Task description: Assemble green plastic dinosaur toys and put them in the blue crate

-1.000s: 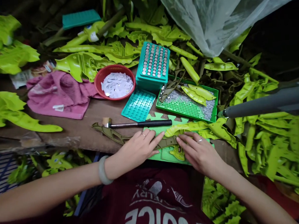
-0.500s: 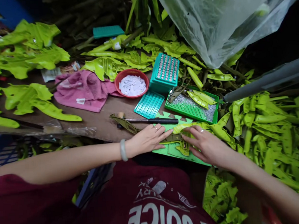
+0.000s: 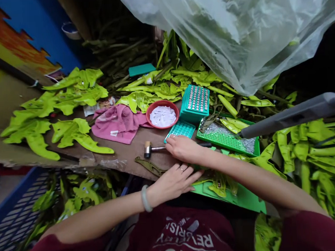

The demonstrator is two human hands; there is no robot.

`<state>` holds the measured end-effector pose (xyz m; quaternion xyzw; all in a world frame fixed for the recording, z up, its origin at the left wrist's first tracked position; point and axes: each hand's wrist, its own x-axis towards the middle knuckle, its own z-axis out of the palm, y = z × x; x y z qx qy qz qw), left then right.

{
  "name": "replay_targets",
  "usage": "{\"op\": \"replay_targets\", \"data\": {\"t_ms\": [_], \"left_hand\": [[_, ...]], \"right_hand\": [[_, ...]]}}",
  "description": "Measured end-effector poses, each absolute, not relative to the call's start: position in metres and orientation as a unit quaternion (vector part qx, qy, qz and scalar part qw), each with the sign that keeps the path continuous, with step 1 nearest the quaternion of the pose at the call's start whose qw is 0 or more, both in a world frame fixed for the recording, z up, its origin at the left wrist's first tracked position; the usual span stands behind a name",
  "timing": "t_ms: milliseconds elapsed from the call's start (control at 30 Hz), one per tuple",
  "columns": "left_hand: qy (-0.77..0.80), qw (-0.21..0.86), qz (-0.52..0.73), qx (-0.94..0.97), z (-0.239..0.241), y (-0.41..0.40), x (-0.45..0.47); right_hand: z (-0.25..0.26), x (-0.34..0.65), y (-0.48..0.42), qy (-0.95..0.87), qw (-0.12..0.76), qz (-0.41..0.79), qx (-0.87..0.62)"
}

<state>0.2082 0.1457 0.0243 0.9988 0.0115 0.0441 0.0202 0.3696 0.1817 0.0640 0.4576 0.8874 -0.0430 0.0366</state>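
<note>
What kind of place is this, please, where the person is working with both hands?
Probably a small assembly workshop, judging by the heaps of similar lime-green parts, the hammer on the work surface, and the green tray of tiny metallic pieces.

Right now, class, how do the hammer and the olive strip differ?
Colour: the hammer mixes tan, black and silver; the strip shows only olive.
Shape: the hammer has a straight shaft; the strip is curved, with openings.
Shared: each is partly hidden by a hand, the hammer by the right hand, the strip by the left hand.
</note>
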Motion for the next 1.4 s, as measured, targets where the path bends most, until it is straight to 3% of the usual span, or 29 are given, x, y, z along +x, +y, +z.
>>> {"op": "replay_targets", "data": {"t_ms": [200, 400, 500, 600, 733, 833, 967, 1067, 1200, 1300, 1400], "left_hand": [[-0.039, 0.038, 0.079, 0.995, 0.027, 0.156, 0.212], [-0.044, 0.095, 0.137, 0.985, 0.028, 0.146, 0.220], [-0.053, 0.095, 0.138, 0.984, 0.028, 0.155, 0.226], [-0.080, 0.091, 0.142, 0.982, 0.030, 0.166, 0.229], [-0.060, 0.122, 0.193, 0.972, 0.041, 0.146, 0.232], [0.014, 0.180, 0.253, 0.951, 0.045, 0.110, 0.245], [0.125, 0.314, 0.261, 0.904, 0.044, 0.089, 0.274], [0.187, 0.451, 0.252, 0.835, 0.047, 0.096, 0.283], [0.244, 0.570, 0.183, 0.763, 0.057, 0.091, 0.262], [0.268, 0.724, 0.052, 0.633, 0.057, 0.079, 0.246], [0.288, 0.771, 0.055, 0.566, 0.049, 0.075, 0.244]], "right_hand": [[0.068, 0.387, 0.205, 0.883, -0.046, 0.030, 0.466], [0.099, 0.450, 0.083, 0.777, -0.185, -0.063, 0.598], [0.110, 0.469, 0.008, 0.749, -0.149, -0.081, 0.640], [0.105, 0.465, -0.032, 0.676, -0.151, -0.200, 0.693], [0.086, 0.444, -0.032, 0.343, -0.383, -0.486, 0.707], [0.075, 0.435, -0.023, 0.126, -0.528, -0.555, 0.631], [0.065, 0.426, -0.034, 0.191, -0.549, -0.442, 0.683], [0.056, 0.413, -0.054, 0.418, -0.459, -0.187, 0.761], [0.040, 0.388, -0.062, 0.617, -0.299, 0.133, 0.716], [0.029, 0.373, -0.053, 0.630, -0.280, 0.215, 0.692], [0.024, 0.368, -0.048, 0.639, -0.306, 0.232, 0.667]]}}
